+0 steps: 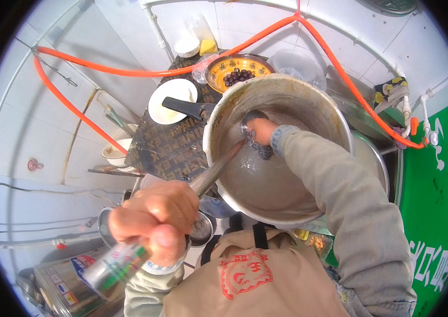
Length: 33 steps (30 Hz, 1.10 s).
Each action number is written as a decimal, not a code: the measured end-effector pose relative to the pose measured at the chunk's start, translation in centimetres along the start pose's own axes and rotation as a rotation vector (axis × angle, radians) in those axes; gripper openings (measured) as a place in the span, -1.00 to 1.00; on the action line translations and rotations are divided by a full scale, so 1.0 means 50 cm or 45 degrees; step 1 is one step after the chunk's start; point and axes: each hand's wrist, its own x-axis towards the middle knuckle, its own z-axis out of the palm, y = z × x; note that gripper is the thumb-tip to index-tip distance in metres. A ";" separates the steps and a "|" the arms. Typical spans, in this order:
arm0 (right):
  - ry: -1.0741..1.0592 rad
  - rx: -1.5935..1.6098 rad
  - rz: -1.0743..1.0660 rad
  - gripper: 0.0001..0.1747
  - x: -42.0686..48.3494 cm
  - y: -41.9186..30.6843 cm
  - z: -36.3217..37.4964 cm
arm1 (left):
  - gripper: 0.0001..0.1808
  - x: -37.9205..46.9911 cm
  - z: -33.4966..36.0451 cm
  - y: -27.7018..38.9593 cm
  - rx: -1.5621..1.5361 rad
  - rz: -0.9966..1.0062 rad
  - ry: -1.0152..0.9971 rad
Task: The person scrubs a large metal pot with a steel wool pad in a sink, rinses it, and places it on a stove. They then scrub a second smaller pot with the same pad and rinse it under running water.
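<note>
A large, stained metal pot (279, 182) stands before me, tilted so its inside shows. A black handle (186, 107) juts out at its left side. My right hand (262, 130) reaches inside and grips a dark grey steel-wool scourer (262, 149). My left hand (156, 218) is closed around a long wooden stick (212, 174), whose near end (119, 263) has a shiny printed surface and looks blurred. The stick's far end reaches into the pot beside the scourer; whether the two touch, I cannot tell.
Left of the pot, a dark printed board (164, 146) carries a white plate (172, 95) and a yellow patterned bowl (218, 71) of dark round fruit. An orange hose (339, 75) loops overhead. A metal tin (69, 277) sits low left. Taps (432, 138) are at right.
</note>
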 end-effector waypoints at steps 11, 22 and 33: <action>-0.524 -0.751 0.036 -0.76 -0.246 -0.042 -0.054 | -0.71 0.068 0.035 0.056 -0.408 0.300 -0.659; 0.492 -0.320 -0.085 -0.68 -0.522 -0.024 -0.177 | -0.66 0.107 0.139 0.165 -0.300 0.530 -0.924; 1.111 1.022 0.239 -0.67 -0.797 0.106 -0.163 | -0.48 0.197 0.342 0.091 -0.531 0.353 -0.467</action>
